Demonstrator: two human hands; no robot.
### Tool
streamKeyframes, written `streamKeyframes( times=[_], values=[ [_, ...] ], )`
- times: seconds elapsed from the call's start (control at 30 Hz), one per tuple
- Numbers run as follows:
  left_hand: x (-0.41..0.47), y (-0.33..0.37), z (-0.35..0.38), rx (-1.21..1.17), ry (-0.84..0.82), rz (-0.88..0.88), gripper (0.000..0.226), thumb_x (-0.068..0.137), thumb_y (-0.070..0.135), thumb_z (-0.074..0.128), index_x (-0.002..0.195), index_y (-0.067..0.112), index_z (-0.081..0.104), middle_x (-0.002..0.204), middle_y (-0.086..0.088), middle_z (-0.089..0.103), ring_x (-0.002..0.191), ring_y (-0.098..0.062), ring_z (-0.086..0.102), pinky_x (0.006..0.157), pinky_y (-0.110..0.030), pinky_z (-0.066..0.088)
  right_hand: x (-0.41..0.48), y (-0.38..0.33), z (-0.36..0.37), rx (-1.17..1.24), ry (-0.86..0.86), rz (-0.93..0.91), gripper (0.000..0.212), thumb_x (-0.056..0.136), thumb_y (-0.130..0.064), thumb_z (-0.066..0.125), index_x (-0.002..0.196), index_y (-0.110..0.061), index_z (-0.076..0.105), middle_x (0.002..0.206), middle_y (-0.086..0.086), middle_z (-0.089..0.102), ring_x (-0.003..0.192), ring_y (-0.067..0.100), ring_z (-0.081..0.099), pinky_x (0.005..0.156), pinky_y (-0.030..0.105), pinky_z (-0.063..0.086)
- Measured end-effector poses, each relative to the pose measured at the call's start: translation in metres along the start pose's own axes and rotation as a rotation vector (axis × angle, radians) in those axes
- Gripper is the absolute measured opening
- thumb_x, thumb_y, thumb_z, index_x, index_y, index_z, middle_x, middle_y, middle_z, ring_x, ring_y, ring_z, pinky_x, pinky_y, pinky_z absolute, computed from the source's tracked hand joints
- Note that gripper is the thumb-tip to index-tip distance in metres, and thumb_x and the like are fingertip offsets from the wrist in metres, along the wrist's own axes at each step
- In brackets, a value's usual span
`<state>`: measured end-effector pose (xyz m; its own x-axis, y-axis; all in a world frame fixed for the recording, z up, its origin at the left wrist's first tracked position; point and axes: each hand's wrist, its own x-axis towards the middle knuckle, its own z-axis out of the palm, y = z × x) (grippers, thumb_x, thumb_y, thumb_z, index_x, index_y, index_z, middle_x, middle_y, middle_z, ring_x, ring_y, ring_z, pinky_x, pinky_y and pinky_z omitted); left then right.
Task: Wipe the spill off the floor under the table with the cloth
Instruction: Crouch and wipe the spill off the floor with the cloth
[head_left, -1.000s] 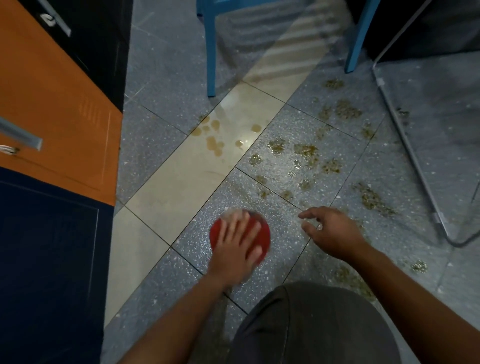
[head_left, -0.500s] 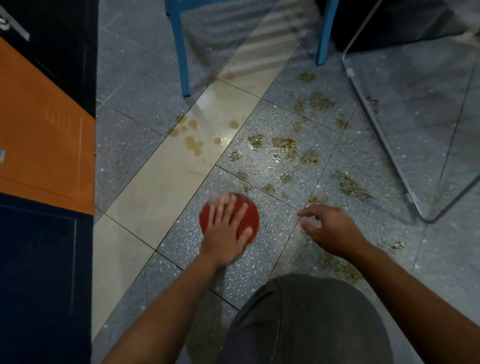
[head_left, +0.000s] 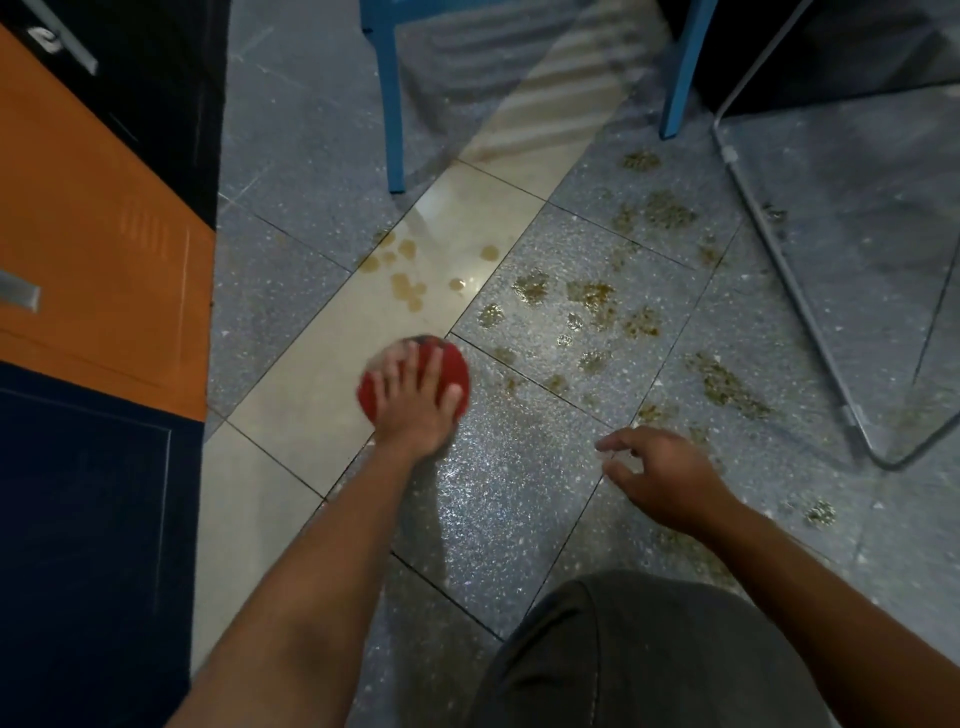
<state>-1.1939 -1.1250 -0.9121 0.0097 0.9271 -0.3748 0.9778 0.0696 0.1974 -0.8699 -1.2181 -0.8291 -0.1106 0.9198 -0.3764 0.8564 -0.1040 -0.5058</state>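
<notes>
The red cloth (head_left: 453, 370) is pressed to the floor (head_left: 498, 499) by the left hand (head_left: 415, 410), spread flat over it; its far edge is blurred. The right hand (head_left: 667, 475) is held loosely curled, empty. The spill (head_left: 592, 299) is seen just beyond.

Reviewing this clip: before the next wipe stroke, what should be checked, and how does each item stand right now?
1. Left hand flat on cloth: ok.
2. Cloth down on floor: ok.
3. Spill ahead of the cloth wiped: not ok.
4. Drops on beige tile wiped: not ok.
5. Right hand off to the side of the cloth, holding nothing: ok.
6. Cloth dry enough to soak up more: cannot tell.
</notes>
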Motion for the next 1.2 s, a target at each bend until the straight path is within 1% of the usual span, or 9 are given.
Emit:
streamKeyframes(
  times=[0.2, 0.37, 0.5, 0.6, 0.77, 0.83, 1.0, 1.1, 1.2],
  values=[
    [-0.165, -0.019, 0.06, 0.173, -0.112, 0.592, 0.072, 0.105, 0.073, 0.029, 0.167, 0.047, 0.003, 0.178, 0.007, -0.011, 0.163, -0.025, -0.016, 0.131, -0.058, 0.001, 0.01, -0.01, -0.008, 0.014, 0.008, 0.01, 0.023, 0.094, -0.038, 0.064, 0.116, -0.035, 0.069, 0.121, -0.008, 0.068, 0.106, 0.014, 0.061, 0.085, 0.031, 0.047],
    [-0.113, -0.107, 0.024, 0.152, -0.009, 0.168, 0.081, 0.097, 0.086, 0.026, 0.166, 0.049, 0.004, 0.178, 0.003, -0.008, 0.164, -0.028, -0.01, 0.13, -0.063, 0.005, 0.005, -0.001, -0.01, 0.007, 0.013, -0.005, 0.02, 0.095, -0.036, 0.065, 0.113, -0.032, 0.072, 0.12, -0.008, 0.071, 0.101, 0.007, 0.06, 0.081, 0.026, 0.042],
    [-0.041, -0.055, 0.007, 0.06, 0.061, -0.091, 0.08, 0.1, 0.08, 0.013, 0.167, 0.041, -0.008, 0.176, -0.01, -0.018, 0.16, -0.037, -0.022, 0.128, -0.063, -0.007, 0.008, -0.015, 0.005, -0.001, -0.041, -0.055, 0.022, 0.094, -0.032, 0.066, 0.115, -0.028, 0.072, 0.119, -0.006, 0.071, 0.097, 0.004, 0.056, 0.08, 0.024, 0.04],
    [-0.067, 0.015, 0.033, 0.034, 0.051, 0.138, 0.074, 0.104, 0.074, 0.018, 0.166, 0.044, -0.01, 0.175, -0.004, -0.022, 0.158, -0.04, -0.026, 0.128, -0.063, -0.011, 0.011, -0.028, 0.01, 0.018, -0.059, -0.058, 0.025, 0.095, -0.035, 0.064, 0.118, -0.031, 0.07, 0.121, -0.008, 0.069, 0.104, 0.009, 0.06, 0.084, 0.028, 0.046],
    [-0.171, 0.003, 0.095, 0.261, -0.034, 0.716, 0.081, 0.103, 0.059, 0.053, 0.169, 0.039, 0.011, 0.179, -0.002, 0.005, 0.164, -0.035, 0.005, 0.122, -0.059, 0.033, 0.008, -0.017, -0.004, 0.016, -0.033, -0.018, 0.024, 0.094, -0.038, 0.064, 0.117, -0.034, 0.069, 0.121, -0.006, 0.069, 0.108, 0.014, 0.062, 0.085, 0.028, 0.046],
    [-0.166, -0.025, 0.081, 0.279, -0.052, 0.73, 0.076, 0.104, 0.064, 0.044, 0.168, 0.044, 0.01, 0.178, 0.001, 0.004, 0.164, -0.03, 0.004, 0.125, -0.059, 0.028, 0.001, 0.002, -0.016, 0.007, -0.003, 0.034, 0.024, 0.094, -0.037, 0.065, 0.117, -0.033, 0.071, 0.122, -0.007, 0.069, 0.108, 0.014, 0.062, 0.082, 0.024, 0.042],
    [-0.104, 0.023, 0.055, 0.126, 0.12, 0.197, 0.082, 0.105, 0.074, 0.025, 0.169, 0.033, -0.007, 0.176, -0.007, -0.018, 0.161, -0.035, -0.021, 0.131, -0.056, -0.008, -0.015, 0.049, -0.043, 0.023, 0.081, 0.151, 0.022, 0.093, -0.033, 0.067, 0.115, -0.03, 0.072, 0.12, -0.004, 0.071, 0.105, 0.015, 0.064, 0.083, 0.023, 0.042],
    [-0.124, 0.075, 0.089, 0.183, 0.057, 0.495, 0.08, 0.108, 0.066, 0.03, 0.17, 0.024, 0.004, 0.177, -0.013, -0.006, 0.162, -0.044, 0.002, 0.131, -0.059, 0.009, -0.03, 0.067, -0.05, 0.091, 0.165, 0.231, 0.023, 0.093, -0.033, 0.068, 0.115, -0.029, 0.073, 0.12, -0.003, 0.071, 0.104, 0.017, 0.065, 0.088, 0.028, 0.047],
    [-0.151, 0.106, 0.145, 0.299, -0.052, 0.756, 0.062, 0.115, 0.046, 0.013, 0.159, 0.016, 0.044, 0.177, -0.009, -0.003, 0.16, -0.039, 0.019, 0.13, -0.05, 0.01, -0.053, 0.084, -0.049, 0.098, 0.201, 0.286, 0.023, 0.093, -0.036, 0.066, 0.115, -0.032, 0.072, 0.118, -0.005, 0.07, 0.105, 0.017, 0.065, 0.086, 0.028, 0.047]
  ],
)
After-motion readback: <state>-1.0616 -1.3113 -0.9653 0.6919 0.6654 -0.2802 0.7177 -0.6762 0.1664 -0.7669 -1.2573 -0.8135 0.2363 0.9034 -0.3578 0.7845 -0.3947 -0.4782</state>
